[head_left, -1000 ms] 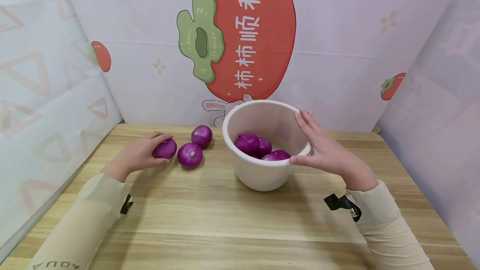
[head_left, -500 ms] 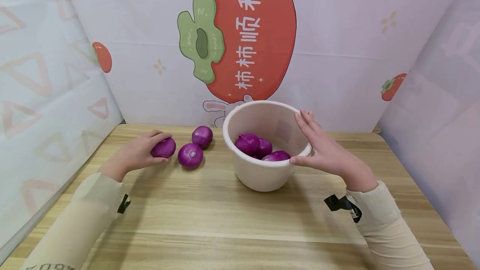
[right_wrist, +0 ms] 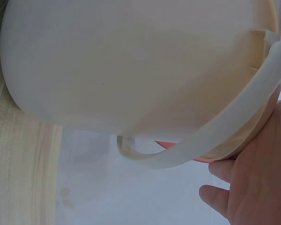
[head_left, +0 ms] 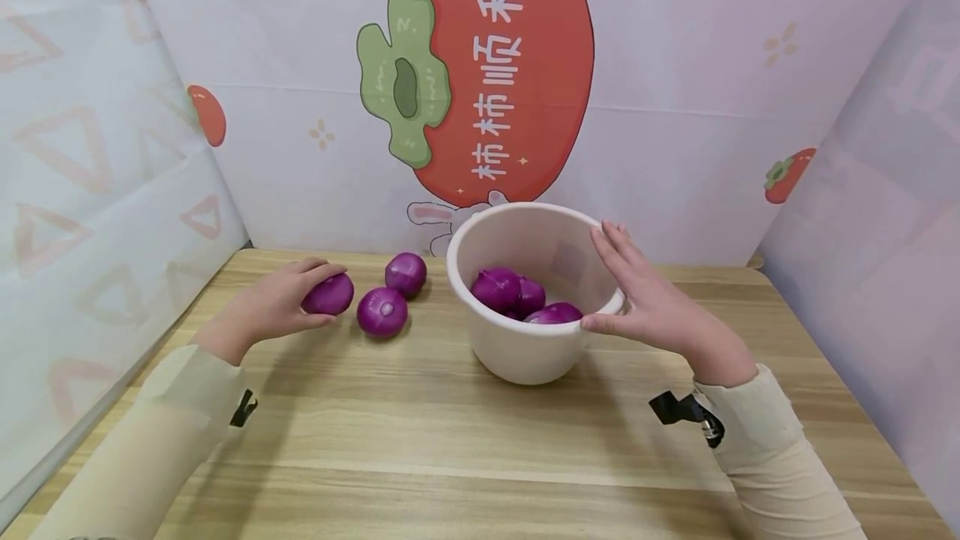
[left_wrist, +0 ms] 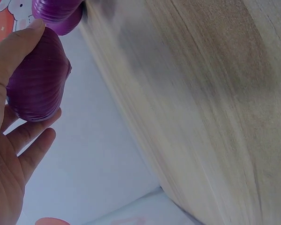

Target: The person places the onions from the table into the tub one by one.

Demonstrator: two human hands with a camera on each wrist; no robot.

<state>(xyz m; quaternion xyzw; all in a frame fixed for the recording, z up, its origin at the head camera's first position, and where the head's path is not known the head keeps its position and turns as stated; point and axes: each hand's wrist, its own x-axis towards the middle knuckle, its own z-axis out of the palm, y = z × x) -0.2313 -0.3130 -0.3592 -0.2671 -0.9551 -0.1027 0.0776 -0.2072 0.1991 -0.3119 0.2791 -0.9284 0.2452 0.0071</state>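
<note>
In the head view my left hand (head_left: 273,305) grips a red onion (head_left: 330,295) between thumb and fingers. The left wrist view shows the same onion (left_wrist: 40,77) with the thumb across its side. Two more red onions rest to its right, one nearer (head_left: 382,312) and one farther back (head_left: 406,275). My right hand (head_left: 660,302) rests on the right rim of a white bucket (head_left: 525,355), fingers straight and spread, thumb at the front rim. Several red onions (head_left: 497,289) lie inside the bucket; its front wall hides their lower parts.
The bucket's white handle (right_wrist: 215,129) hangs down its outer side in the right wrist view. Everything stands on a wood-grain table (head_left: 420,457). A printed backdrop (head_left: 675,165) rises behind it, with pale sheets on both sides.
My left hand, holding the onion, has shifted very slightly left, away from the other two. The right hand and the bucket have stayed in place.
</note>
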